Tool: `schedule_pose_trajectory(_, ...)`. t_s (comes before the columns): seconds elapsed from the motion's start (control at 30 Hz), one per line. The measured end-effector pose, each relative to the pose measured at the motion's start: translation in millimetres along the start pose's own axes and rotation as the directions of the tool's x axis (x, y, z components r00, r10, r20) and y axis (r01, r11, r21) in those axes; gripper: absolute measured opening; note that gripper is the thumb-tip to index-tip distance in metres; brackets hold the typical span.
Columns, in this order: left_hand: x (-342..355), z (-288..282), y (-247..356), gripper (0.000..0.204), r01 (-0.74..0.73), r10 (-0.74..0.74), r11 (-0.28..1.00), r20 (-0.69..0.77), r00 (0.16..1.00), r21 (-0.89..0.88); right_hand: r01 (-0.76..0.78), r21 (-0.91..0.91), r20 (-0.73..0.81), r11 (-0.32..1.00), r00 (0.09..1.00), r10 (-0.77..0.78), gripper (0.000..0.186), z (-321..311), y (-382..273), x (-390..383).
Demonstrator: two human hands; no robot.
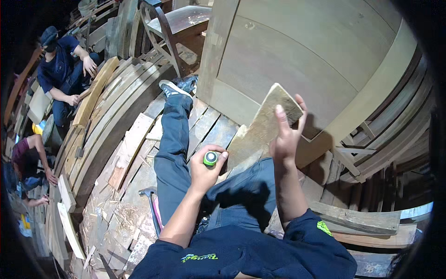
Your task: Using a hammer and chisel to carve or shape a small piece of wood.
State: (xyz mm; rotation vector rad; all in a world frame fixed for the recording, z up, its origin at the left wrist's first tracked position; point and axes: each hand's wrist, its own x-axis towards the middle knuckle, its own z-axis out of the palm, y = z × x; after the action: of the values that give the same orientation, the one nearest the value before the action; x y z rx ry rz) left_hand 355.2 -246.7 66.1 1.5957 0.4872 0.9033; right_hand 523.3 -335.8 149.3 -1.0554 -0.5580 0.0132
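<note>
- Wrapping the left hand (204, 171) in a fist around a tool handle (210, 159), showing its bright green ring and pale round butt above the curled fingers.
- Hiding the tool's far end beneath that fist, so not allowing to tell whether it is touching wood.
- Clamping the right hand (289, 135) on the upper end of a rough wooden board (262, 120), laying the thumb over the near face and the fingers along the far edge.
- Tilting the board between the two hands, slanting it from the right hand's grip down toward the space just beyond the left fist.
- Stretching a leg in dark trousers (171, 153) forward past the left hand, ending in a striped shoe (173, 88).
- Having a large wooden panel (292, 60) standing just beyond the right hand, and a chair (179, 21) well beyond the left.
- Having a hammer (152, 207) lying to the left of the left hand, nearer the body, beside scattered shavings (121, 214).
- Having stacked beams (134, 104) lying farther out to the left of the left hand, with a capped co-worker (62, 67) sitting behind them.
- Having more planks (357, 218) lying to the right of the right hand, nearer the body.
</note>
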Motion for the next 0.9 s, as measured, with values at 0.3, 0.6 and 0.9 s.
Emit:
schedule_pose_trajectory(0.3, -5.6, -25.6, 22.7, 0.013, -0.120, 0.028, 0.969, -0.389, 0.921, -0.214, 0.010, -0.051, -0.057, 0.999, 0.998, -0.013, 0.070, -40.6, 53.5, -24.9)
schedule_pose_trajectory(0.6, -8.3, -50.3, 8.7, 0.020, -0.277, 0.122, 0.887, -0.392, 0.912, -0.370, -0.060, -0.461, 0.035, 0.886, 0.996, 0.086, 0.075, -84.6, 146.0, -129.5)
schedule_pose_trajectory(0.9, -24.8, -53.0, -28.7, 0.042, -0.081, -0.029, 0.800, -0.173, 0.984, -0.595, 0.234, -0.828, 0.467, 0.510, 0.790, 0.397, 0.080, -103.4, 68.2, -110.1)
